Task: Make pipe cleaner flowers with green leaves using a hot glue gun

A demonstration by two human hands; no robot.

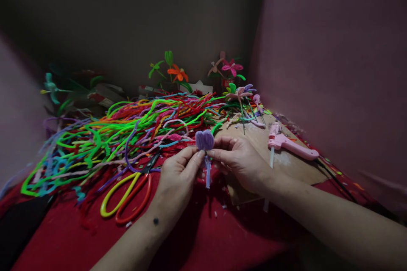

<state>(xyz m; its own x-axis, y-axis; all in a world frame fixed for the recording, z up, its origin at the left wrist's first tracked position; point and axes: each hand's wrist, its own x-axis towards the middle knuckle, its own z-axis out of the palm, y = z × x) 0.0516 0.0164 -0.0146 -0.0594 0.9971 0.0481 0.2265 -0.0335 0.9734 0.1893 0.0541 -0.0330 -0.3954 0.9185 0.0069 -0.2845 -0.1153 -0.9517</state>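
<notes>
The left hand (182, 168) is squeezing its thumb and finger nearly closed, and they are holding the bottom of the purple fuzzy flower (204, 140). The right hand (237, 157) is pinching the same spot from the other side, with its thumb and finger almost together too. The purple fuzzy flower is standing up between the two hands, just left of the brown board (305, 170). A light purple strip (208, 173) is hanging down under the petals.

The pink glue gun (294, 147) is lying on the brown board, and its black cord (337, 181) is running off the board's right side. The scissors (133, 194) with one yellow and one red handle are lying left of the board. A big pile of bright fuzzy sticks (104, 135) is spreading out behind the scissors, also left of the board. An orange flower (178, 73) is standing behind the board, over to the left. A red cloth (229, 237) is lying under the board.
</notes>
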